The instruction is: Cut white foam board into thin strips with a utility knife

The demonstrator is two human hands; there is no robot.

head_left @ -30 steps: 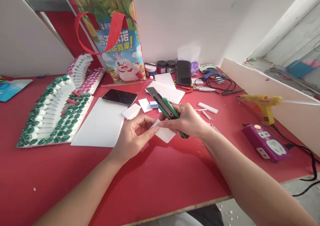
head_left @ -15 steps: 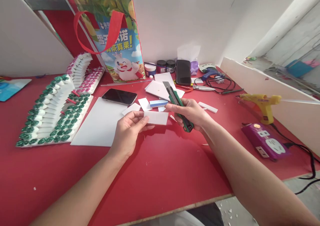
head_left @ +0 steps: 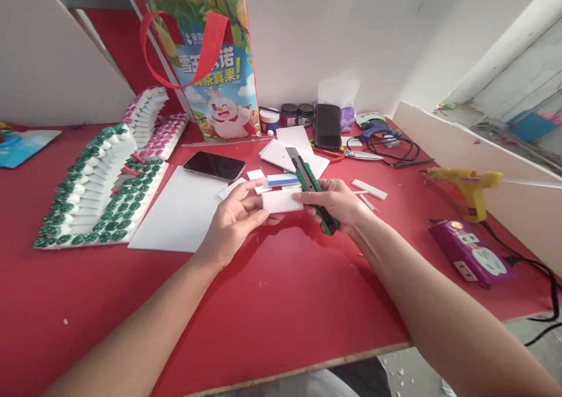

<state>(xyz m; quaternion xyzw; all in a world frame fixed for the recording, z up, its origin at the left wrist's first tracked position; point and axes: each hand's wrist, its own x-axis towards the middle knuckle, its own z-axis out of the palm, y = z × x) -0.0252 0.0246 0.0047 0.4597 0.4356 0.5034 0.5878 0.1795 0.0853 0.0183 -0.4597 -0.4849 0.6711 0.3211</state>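
Observation:
My left hand (head_left: 235, 218) is closed on the left end of a small white rectangular piece of foam board (head_left: 281, 200), thumb in front and fingers behind, the index finger lifted a little. My right hand (head_left: 336, 205) grips a green and black utility knife (head_left: 311, 186), its blade end pointing up and to the left, away from me. The right thumb reaches the right end of the white piece. Just behind it lie a blue and white strip (head_left: 282, 180) and several white offcuts (head_left: 257, 180).
A large white sheet (head_left: 171, 209) and a phone (head_left: 215, 166) lie left. Beyond are a green-and-white model (head_left: 100, 186), a bag (head_left: 228, 92), paint jars (head_left: 288, 115) and scissors (head_left: 362, 155). A yellow glue gun (head_left: 472, 189) and purple power strip (head_left: 472, 253) sit right.
My right hand has come up to the white piece, and its thumb now touches the right end. The left index finger has lifted. The whole view has shifted slightly.

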